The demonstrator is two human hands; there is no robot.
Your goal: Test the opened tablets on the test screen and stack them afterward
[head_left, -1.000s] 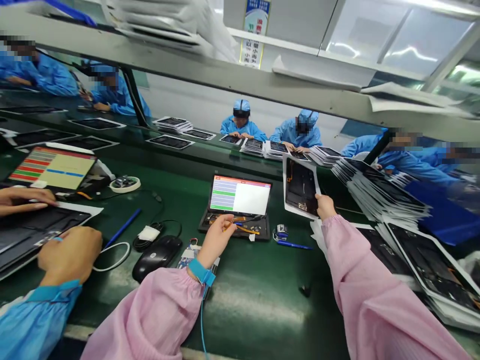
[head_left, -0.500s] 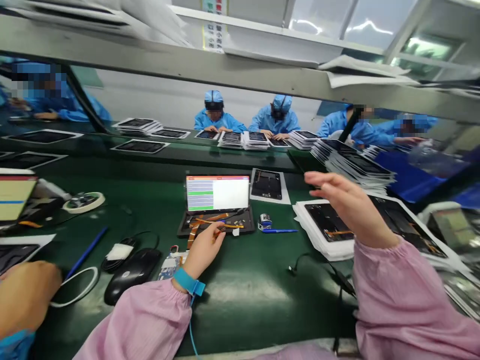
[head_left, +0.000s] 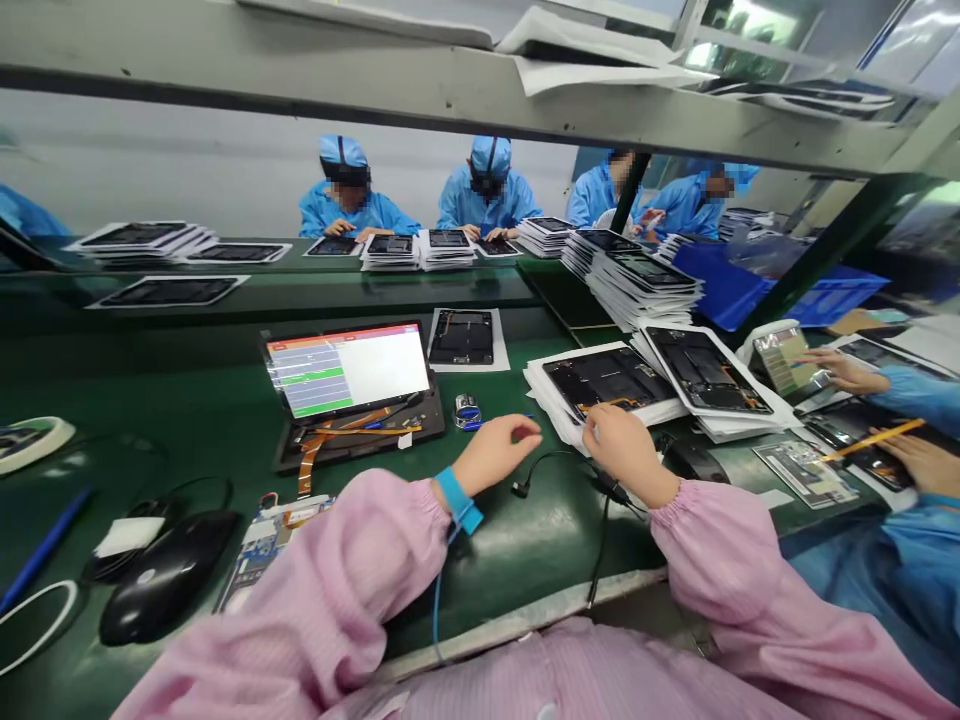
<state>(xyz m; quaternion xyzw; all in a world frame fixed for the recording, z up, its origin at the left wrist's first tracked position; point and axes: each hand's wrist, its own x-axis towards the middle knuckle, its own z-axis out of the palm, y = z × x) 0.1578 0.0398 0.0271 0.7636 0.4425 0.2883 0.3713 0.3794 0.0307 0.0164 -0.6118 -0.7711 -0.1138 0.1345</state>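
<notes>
My left hand point(head_left: 496, 450) hovers over the mat with its fingers loosely curved, thumb and fingers apart, holding nothing. A blue wrist strap point(head_left: 457, 500) with a cord is on that wrist. My right hand point(head_left: 628, 452) is at the near edge of a pile of black tablet housings point(head_left: 607, 375) on white sheets. Its fingers are bent together at the top housing's edge, by an orange flex cable; what they grip is hidden. Between and below the hands lies a black cable point(head_left: 520, 488) with a small plug.
A lit screen point(head_left: 349, 370) stands in an open tablet housing at left, near a circuit board point(head_left: 274, 535) and black mouse point(head_left: 171, 578). Another housing pile point(head_left: 709, 370) stands right. A co-worker's hands point(head_left: 847, 370) work beyond it. A shelf beam point(head_left: 375, 95) crosses above.
My left hand has left the flex cables by the screen and moved right. My right hand has come down from the air to the housing pile. The view has swung right.
</notes>
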